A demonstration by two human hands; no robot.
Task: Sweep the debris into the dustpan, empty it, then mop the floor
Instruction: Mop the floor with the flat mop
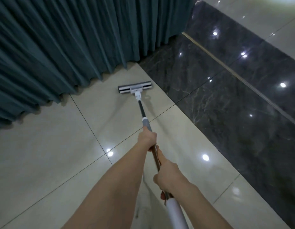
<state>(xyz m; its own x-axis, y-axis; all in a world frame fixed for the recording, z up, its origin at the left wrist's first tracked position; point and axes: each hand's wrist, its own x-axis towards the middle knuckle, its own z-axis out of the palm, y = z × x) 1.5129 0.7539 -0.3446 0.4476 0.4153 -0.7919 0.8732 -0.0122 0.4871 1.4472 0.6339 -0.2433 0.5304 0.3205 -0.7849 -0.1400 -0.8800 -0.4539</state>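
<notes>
A flat mop with a grey and white head (135,87) lies on the beige tiled floor (61,146), close to the curtain's hem. Its long pole (142,109) runs back toward me. My left hand (147,138) grips the pole just below its grey collar. My right hand (168,176) grips the pole lower down, above the white end section (175,210). No debris or dustpan is in view.
A dark green pleated curtain (69,38) hangs along the left and reaches the floor. A band of dark marble floor (234,104) with a thin brass strip runs diagonally on the right. Light tiles continue beyond it at top right.
</notes>
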